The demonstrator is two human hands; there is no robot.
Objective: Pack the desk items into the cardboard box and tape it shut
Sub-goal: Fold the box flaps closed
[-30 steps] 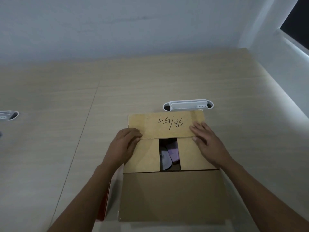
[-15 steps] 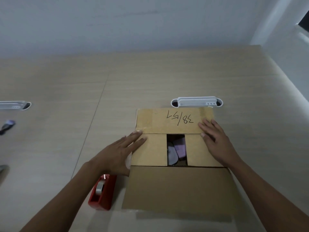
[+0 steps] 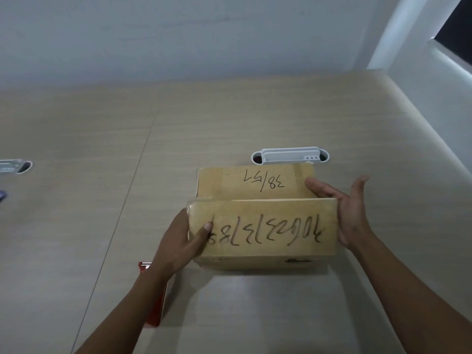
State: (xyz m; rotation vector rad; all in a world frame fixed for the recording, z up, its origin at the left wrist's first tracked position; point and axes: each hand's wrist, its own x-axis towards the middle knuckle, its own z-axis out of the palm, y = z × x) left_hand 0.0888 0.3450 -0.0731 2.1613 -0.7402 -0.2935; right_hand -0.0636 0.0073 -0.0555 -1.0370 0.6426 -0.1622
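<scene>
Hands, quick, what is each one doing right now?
Left hand: grips the near flap of the box at its left edge, thumb on top.
Right hand: open, fingers straight against the flap's right edge.

- The near flap [image 3: 263, 228] of the cardboard box [image 3: 255, 215], hanging open toward the camera a second ago, now stands folded up over the opening, its handwritten marking facing the camera.
- The gap between the side flaps, through which purple items showed earlier, is now covered.
- The left hand [image 3: 182, 241] has left the far flap [image 3: 252, 182] and grips the near flap's left edge, thumb on its face.
- The right hand [image 3: 342, 208] has shifted from pressing the top to the near flap's right edge, fingers [image 3: 319, 189] reaching across the far flap.
</scene>
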